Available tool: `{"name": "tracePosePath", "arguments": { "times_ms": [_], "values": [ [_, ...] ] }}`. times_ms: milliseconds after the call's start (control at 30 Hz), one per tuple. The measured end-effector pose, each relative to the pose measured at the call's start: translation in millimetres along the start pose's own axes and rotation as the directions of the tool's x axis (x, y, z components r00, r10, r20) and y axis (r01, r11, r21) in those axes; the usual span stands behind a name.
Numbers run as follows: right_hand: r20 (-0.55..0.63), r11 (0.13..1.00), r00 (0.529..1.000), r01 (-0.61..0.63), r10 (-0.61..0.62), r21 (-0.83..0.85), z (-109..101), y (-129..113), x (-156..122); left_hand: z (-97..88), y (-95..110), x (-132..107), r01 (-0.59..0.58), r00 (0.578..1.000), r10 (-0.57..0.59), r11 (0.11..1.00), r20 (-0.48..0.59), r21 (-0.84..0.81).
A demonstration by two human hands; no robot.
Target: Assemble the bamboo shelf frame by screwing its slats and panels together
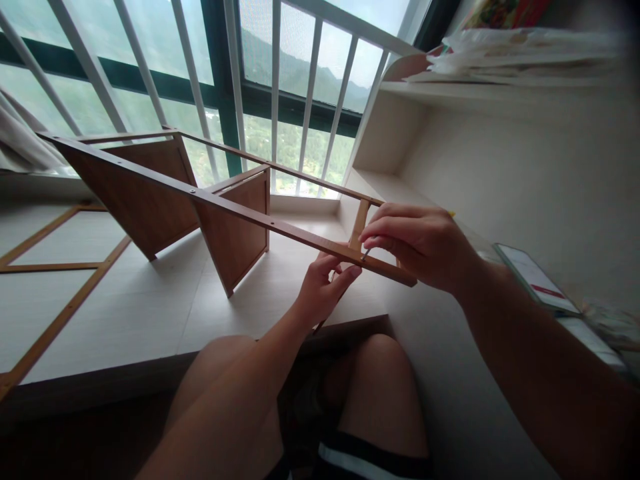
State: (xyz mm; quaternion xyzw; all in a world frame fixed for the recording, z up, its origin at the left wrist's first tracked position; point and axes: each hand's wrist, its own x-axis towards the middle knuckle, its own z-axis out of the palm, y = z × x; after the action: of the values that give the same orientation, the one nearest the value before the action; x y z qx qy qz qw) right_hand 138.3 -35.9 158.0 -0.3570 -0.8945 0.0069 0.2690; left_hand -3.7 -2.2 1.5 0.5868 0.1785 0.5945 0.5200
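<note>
A brown wooden frame (295, 233) with two hanging panels, one nearer panel (237, 227) and one farther panel (145, 190), stands tilted on the pale ledge. Below the near rail's right end, my left hand (325, 283) is closed around the rail, thumb and fingers pressed to it. Above the same spot, my right hand (420, 243) pinches a thin silver metal tool (369, 251), its tip touching the rail's top face. My fingers hide most of that tool, so its full shape cannot be made out. A short crosspiece (359, 223) joins both rails beside my right fingers.
Another wooden frame (70, 310) lies flat at left on the ledge (165, 313). White railings (275, 87) stand before the window. At right are a phone-like device (537, 280) and a white shelf (450, 93) bearing plastic bags. My knees are below the ledge's edge.
</note>
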Motion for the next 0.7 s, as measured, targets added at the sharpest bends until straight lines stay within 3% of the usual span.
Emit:
{"name": "tracePosePath", "arguments": {
  "times_ms": [133,267,400,500,600,700],
  "values": [
    [-0.153,0.974,0.981,-0.085,0.119,0.21,0,2,4,-1.7,-1,1,-0.016,1.0,0.015,0.999,0.014,0.028],
    [-0.321,0.954,0.919,-0.146,0.229,0.262,-6,-9,10,-4.3,-1,-1,-0.037,0.999,0.035,0.996,0.025,0.082],
    [-0.426,0.871,0.849,-0.076,0.311,0.485,-11,-32,-8,-10.0,-3,-12,-0.095,0.992,0.071,0.96,0.101,0.264],
    [-0.337,0.664,0.862,-0.001,0.38,0.748,-5,-52,-42,-12.4,-6,-23,-0.109,0.989,0.064,0.928,0.136,0.357],
    [-0.175,0.389,0.858,-0.031,0.483,0.921,22,-68,-88,-10.8,-10,-29,-0.064,0.993,0.014,0.904,0.121,0.422],
    [0.053,0.071,0.763,-0.129,0.644,0.989,72,-76,-133,-7.2,-16,-32,-0.017,0.996,-0.028,0.876,0.086,0.482]
  ]
}}
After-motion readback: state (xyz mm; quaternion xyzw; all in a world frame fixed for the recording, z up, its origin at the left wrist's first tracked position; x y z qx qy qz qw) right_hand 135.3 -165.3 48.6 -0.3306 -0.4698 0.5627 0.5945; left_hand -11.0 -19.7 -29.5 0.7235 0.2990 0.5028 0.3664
